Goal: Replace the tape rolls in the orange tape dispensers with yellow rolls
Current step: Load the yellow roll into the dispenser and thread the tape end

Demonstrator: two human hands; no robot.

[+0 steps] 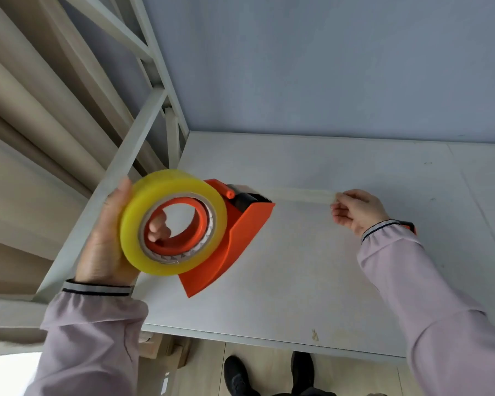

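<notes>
An orange tape dispenser [240, 238] is held up over the white table [297, 295], with a yellow tape roll [143, 215] seated on its orange hub. My left hand [106, 244] grips the roll and dispenser from the left, fingers showing through the hub hole. A strip of tape [303, 194] runs from the dispenser's black cutter end to the right. My right hand [355, 210] pinches the free end of that strip. A bit of a second orange object [411, 225] peeks out behind my right wrist.
A white metal shelf frame [132, 155] stands at the left beside beige rolls [26, 110]. A grey-blue wall backs the table. Below the table's front edge lie black shoes [237, 375] on a wooden floor.
</notes>
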